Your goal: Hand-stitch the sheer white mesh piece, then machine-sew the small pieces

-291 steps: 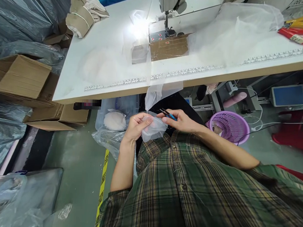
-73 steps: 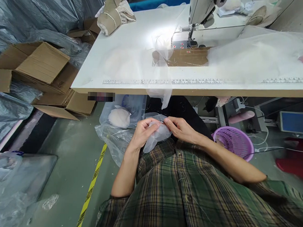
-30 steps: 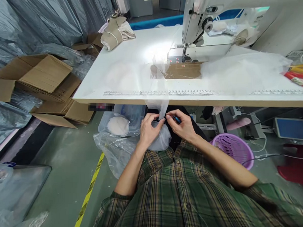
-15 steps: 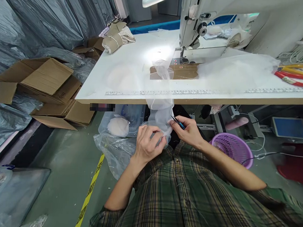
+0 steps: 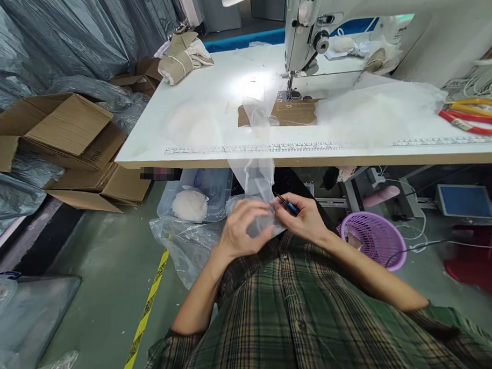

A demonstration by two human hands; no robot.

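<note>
A strip of sheer white fabric [image 5: 259,177] hangs over the table's front edge and runs down to my lap. My left hand [image 5: 244,230] has its fingers curled on the lower part of this fabric, thumb pointing toward the right hand. Close beside it, my right hand [image 5: 305,218] grips small thread snips [image 5: 289,205] with dark blades and a blue part; its fingertips also touch the fabric's edge. The blades point up and left, beside the fabric. Whether they touch it I cannot tell.
A sewing machine [image 5: 301,46] stands on the white table [image 5: 151,133], with brown cardboard [image 5: 295,112] below its needle. Red and yellow-handled scissors [image 5: 474,114] lie far right. Below are a clear bin [image 5: 219,189] holding a pale round pad [image 5: 190,205] and a purple basket [image 5: 379,237].
My left hand's fingers have spread a little and shifted on the fabric, whose lower part shows flatter between the hands. The snips stay in my right hand. The view has shifted slightly.
</note>
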